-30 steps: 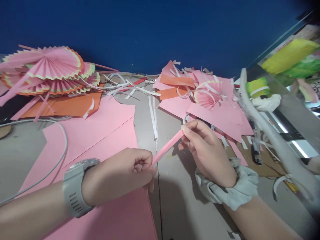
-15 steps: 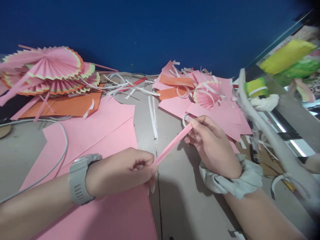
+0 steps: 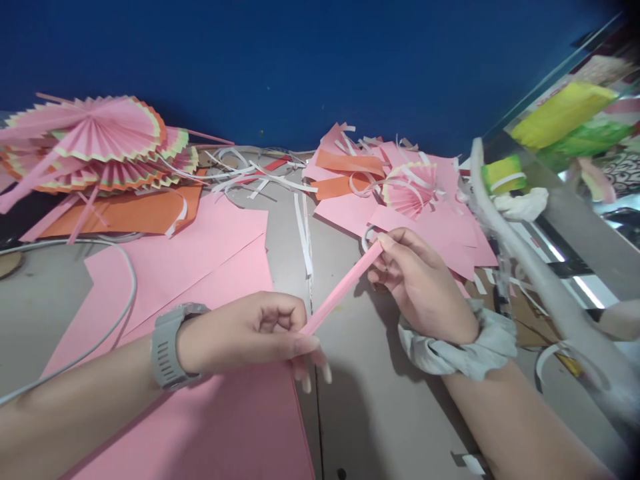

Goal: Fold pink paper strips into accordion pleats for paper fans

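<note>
A narrow folded pink paper strip [image 3: 345, 287] stretches at a slant between my two hands, above the grey table [image 3: 345, 400]. My left hand [image 3: 260, 337], closed, pinches its lower end between thumb and fingers. The upper end is pinched by my right hand [image 3: 415, 280], also closed. Under my left hand lie large pink paper sheets [image 3: 215, 260]. Just behind my right fingertips, a small white curl of paper [image 3: 367, 237] shows in part.
Pleated pink paper fans [image 3: 110, 133] are piled at the back left on orange paper [image 3: 125, 210]. Pink scraps [image 3: 430, 230] and white strips [image 3: 303, 233] lie toward the back. A blue partition [image 3: 280, 67] rises behind; a pale curved bar [image 3: 525, 253] crosses the right side.
My left thumb has slid slightly right along the strip's lower end, and the left fingers below have spread a little. My right hand keeps its pinch, nearly still.
</note>
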Available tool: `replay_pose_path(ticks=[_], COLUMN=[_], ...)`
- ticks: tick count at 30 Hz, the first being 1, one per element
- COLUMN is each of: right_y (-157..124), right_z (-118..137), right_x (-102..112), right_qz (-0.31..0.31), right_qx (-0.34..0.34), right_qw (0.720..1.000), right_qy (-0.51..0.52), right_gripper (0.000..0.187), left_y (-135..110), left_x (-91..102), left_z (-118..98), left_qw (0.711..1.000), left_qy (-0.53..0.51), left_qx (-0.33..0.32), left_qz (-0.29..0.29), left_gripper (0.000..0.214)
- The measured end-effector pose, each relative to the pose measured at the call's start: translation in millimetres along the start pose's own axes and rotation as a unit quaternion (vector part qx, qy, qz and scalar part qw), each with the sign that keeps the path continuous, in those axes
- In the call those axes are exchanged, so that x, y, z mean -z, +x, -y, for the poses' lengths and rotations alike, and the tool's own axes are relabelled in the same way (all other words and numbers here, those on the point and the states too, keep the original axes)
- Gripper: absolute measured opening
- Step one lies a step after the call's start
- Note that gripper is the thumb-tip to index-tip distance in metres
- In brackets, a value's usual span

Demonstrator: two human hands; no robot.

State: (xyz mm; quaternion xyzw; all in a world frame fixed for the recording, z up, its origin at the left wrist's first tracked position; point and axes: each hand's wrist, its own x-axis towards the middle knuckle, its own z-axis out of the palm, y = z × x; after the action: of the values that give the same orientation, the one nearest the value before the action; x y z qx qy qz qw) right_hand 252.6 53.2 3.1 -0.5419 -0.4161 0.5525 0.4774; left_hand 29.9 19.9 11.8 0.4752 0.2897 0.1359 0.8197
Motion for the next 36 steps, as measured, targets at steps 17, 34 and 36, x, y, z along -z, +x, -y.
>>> replay_pose_path(ticks=[17,34,36], right_y=[-24.8,-25.7,-26.7], right_z=[-2.0,0.1,-0.2], right_x=[-25.3,-26.6,-26.5], right_qz=[0.155,0.154,0.157], right_qx=[0.015,0.044,0.055], right_qw=[0.983,0.977,0.974], right_qy=[-0.098,-0.141,-0.151], right_gripper=[0.021,0.02,0.019], left_y=[9.0,10.4,9.7], left_x=[-22.5,-30.0,-31.7], left_z=[0.5,14.9,14.2], left_qw=[0.996,0.985,0.987], left_qy=[-0.088,-0.132,-0.123], left_qx=[0.031,0.065,0.061], left_qz=[0.006,-0.091,-0.088], left_gripper=[0.02,0.032,0.032])
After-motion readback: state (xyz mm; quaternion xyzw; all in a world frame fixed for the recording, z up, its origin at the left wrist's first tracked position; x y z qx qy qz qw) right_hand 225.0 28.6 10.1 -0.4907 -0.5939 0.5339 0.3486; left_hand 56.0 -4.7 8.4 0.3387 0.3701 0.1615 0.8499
